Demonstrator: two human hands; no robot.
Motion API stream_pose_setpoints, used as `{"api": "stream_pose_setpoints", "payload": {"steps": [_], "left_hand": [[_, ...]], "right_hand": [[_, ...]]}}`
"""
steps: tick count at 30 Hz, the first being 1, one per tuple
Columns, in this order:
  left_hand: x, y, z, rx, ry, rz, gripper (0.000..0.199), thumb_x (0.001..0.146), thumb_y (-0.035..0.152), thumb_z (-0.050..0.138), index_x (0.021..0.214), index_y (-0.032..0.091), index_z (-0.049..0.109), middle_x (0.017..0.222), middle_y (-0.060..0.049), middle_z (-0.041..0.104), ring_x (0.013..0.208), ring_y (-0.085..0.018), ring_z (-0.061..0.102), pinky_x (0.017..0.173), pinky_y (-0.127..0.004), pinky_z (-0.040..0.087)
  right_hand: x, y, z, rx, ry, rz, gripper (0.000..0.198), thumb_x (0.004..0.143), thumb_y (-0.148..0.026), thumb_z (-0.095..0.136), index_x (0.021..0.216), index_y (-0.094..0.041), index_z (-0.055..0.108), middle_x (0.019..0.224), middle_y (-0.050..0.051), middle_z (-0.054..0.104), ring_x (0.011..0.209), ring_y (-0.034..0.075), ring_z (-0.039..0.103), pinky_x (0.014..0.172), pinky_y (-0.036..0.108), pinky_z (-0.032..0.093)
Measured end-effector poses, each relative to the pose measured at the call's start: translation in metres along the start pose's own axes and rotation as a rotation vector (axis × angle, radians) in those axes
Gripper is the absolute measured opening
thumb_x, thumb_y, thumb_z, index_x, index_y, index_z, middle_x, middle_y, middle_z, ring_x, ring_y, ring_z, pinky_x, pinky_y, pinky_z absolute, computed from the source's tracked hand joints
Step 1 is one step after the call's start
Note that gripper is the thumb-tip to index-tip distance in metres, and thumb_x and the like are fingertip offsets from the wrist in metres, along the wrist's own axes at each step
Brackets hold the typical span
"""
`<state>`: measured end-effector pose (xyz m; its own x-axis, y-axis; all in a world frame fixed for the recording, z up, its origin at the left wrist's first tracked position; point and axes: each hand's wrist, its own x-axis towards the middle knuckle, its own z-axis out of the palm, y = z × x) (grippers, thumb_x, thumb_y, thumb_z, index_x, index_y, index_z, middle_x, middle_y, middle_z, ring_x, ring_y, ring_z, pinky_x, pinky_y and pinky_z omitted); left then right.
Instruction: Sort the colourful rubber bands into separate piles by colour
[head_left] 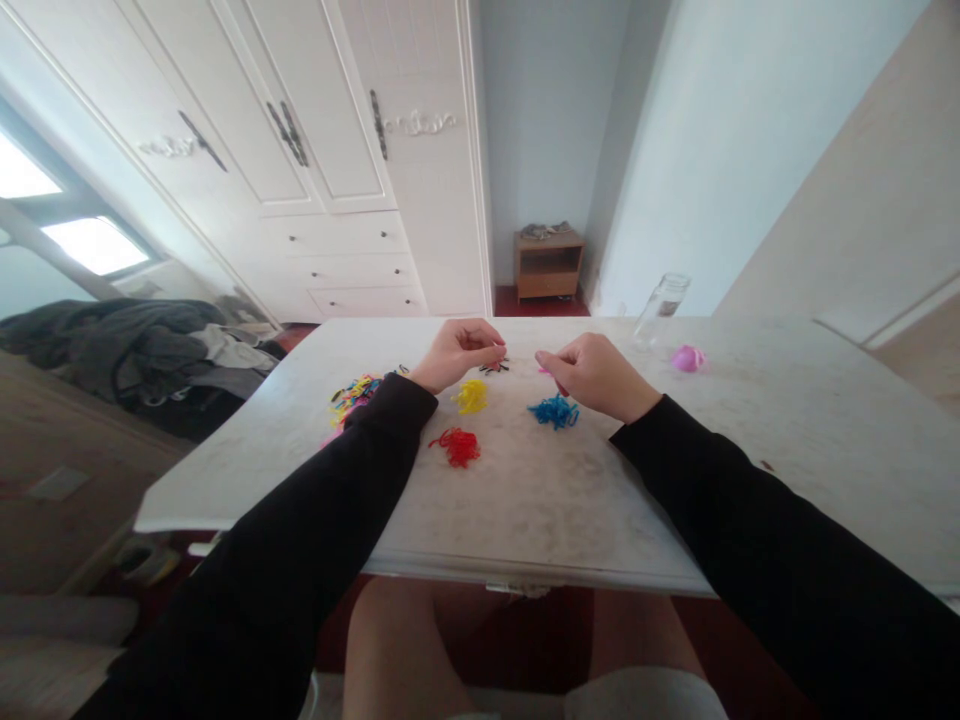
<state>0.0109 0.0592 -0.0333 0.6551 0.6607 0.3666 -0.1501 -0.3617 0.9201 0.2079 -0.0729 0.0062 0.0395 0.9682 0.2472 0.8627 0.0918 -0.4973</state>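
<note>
My left hand [461, 355] is closed in a pinch above a small heap of black bands [494, 366]. Whatever sits between its fingertips is too small to make out. Thumb and forefinger pressed together, my right hand [600, 375] hovers by a bit of pink [543, 370], partly hidden by the fingers. I cannot tell what it holds. Small piles of what look like rubber bands lie sorted by colour: yellow bands [472, 396], red bands [457, 447] and blue bands [554, 411]. A mixed-colour pile [354, 398] lies left, partly behind my left sleeve.
On the white table [540, 510], a clear glass bottle [660, 312] and a pink rounded object [688, 358] stand at the back right. Dark clothes [150, 345] are heaped beyond the left edge. A white wardrobe [337, 150] and small wooden nightstand [549, 265] are behind.
</note>
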Motion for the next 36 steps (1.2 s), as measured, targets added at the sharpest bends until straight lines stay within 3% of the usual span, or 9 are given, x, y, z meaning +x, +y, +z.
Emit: {"api": "stream_pose_setpoints", "payload": {"steps": [5,10,14,24,36], "left_hand": [[-0.001,0.002,0.000,0.022,-0.001,-0.005,0.028,0.069,0.032,0.089,0.079,0.014,0.070,0.065,-0.003,0.071,0.056,-0.012,0.065,0.056,-0.024,0.053],[-0.001,0.004,0.001,0.017,0.000,-0.014,0.025,0.071,0.030,0.087,0.078,0.014,0.070,0.062,-0.003,0.070,0.055,-0.012,0.065,0.056,-0.024,0.052],[0.000,0.003,0.001,0.019,0.003,-0.021,0.024,0.071,0.031,0.085,0.078,0.014,0.070,0.062,-0.003,0.070,0.054,-0.012,0.064,0.055,-0.024,0.052],[0.000,0.004,-0.001,0.035,0.006,-0.030,0.023,0.071,0.031,0.084,0.077,0.014,0.070,0.060,-0.002,0.069,0.053,-0.012,0.064,0.055,-0.025,0.052],[0.000,0.008,-0.004,0.121,0.098,-0.012,0.021,0.071,0.032,0.079,0.067,0.015,0.068,0.052,-0.001,0.063,0.044,-0.010,0.055,0.046,-0.022,0.045]], "right_hand": [[-0.002,-0.001,0.003,-0.161,-0.034,0.005,0.058,0.097,-0.045,0.052,0.045,-0.019,0.049,0.047,0.001,0.046,0.051,0.012,0.031,0.058,0.034,0.020],[-0.003,0.000,0.002,-0.248,-0.044,0.024,0.052,0.096,-0.046,0.050,0.052,-0.019,0.056,0.054,0.004,0.053,0.054,0.013,0.035,0.059,0.033,0.021],[-0.003,-0.001,0.002,-0.228,-0.005,0.008,0.052,0.097,-0.047,0.049,0.054,-0.018,0.057,0.057,0.004,0.054,0.056,0.013,0.036,0.060,0.034,0.021],[-0.008,-0.010,0.010,-0.138,0.005,-0.066,0.050,0.095,-0.042,0.051,0.051,-0.019,0.045,0.052,-0.001,0.039,0.056,0.012,0.026,0.060,0.034,0.019],[-0.013,-0.020,0.011,-0.146,-0.007,-0.036,0.057,0.100,-0.045,0.049,0.051,-0.018,0.058,0.052,0.002,0.050,0.053,0.012,0.032,0.059,0.033,0.021]]}}
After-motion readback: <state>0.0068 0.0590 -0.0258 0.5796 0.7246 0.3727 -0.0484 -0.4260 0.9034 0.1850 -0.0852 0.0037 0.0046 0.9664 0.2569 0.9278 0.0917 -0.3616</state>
